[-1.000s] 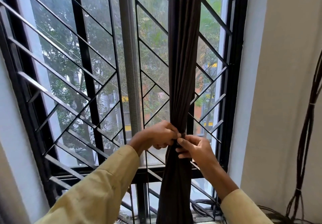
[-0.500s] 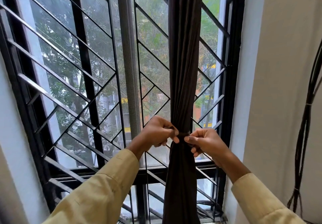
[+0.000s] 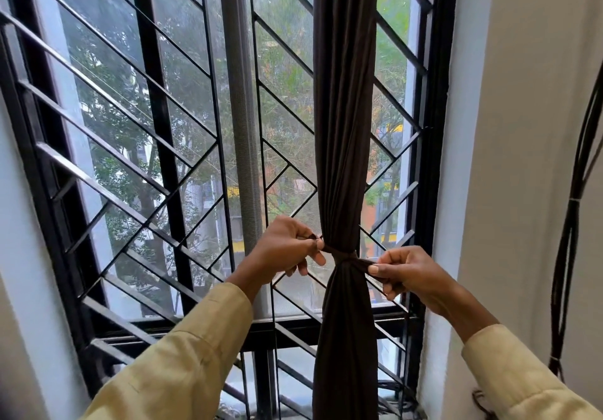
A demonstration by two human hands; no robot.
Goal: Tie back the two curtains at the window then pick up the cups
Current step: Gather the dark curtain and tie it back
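Head view. Item: dark brown fabric curtain, gathered into one narrow vertical bundle, hanging in front of the right half of a black metal window grille with diagonal bars. A dark brown fabric tie band circles the bundle at its narrowest point, pinching it in. Left hand: fingers closed in a pinch on the left end of the band, just beside the curtain's left edge. Right hand: fingers closed on the right end of the band, slightly lower, just beside the curtain's right edge. Both arms in pale yellow long sleeves. Black cable bundle runs down the cream wall at far right. Cups: not in frame.
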